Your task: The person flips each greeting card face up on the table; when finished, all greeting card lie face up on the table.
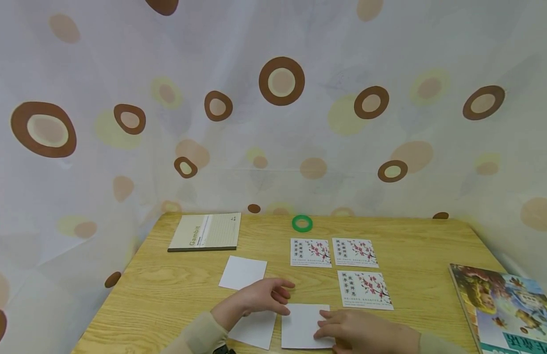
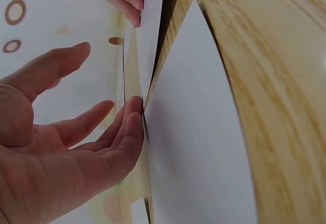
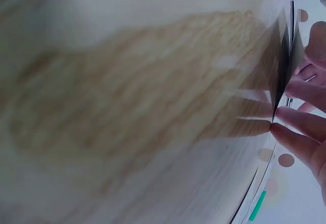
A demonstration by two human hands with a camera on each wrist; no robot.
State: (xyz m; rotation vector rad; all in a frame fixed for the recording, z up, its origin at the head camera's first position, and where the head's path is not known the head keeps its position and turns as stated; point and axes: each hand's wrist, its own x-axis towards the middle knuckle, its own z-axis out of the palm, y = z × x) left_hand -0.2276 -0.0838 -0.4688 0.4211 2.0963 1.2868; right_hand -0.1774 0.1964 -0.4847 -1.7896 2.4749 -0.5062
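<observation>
A small stack of white square cards (image 1: 303,325) lies at the table's front. The straight fingers of my right hand (image 1: 355,328) touch its right part, and the right wrist view shows the fingertips (image 3: 277,128) at the cards' edge. Over the left side of the stack is my left hand (image 1: 263,297), its fingers relaxed and the thumb apart, holding nothing. Beneath the left hand lies a white sheet (image 1: 256,330), partly covered by it; in the left wrist view that sheet (image 2: 193,132) fills the middle. Whether the left fingertips touch paper I cannot tell.
Another white sheet (image 1: 243,273) lies behind the left hand. Three blossom-printed cards, one of them nearest the right hand (image 1: 365,290), lie beyond the stack. A green tape roll (image 1: 302,223), a notebook (image 1: 205,232) and a picture book (image 1: 505,309) lie around the wooden table (image 1: 424,246).
</observation>
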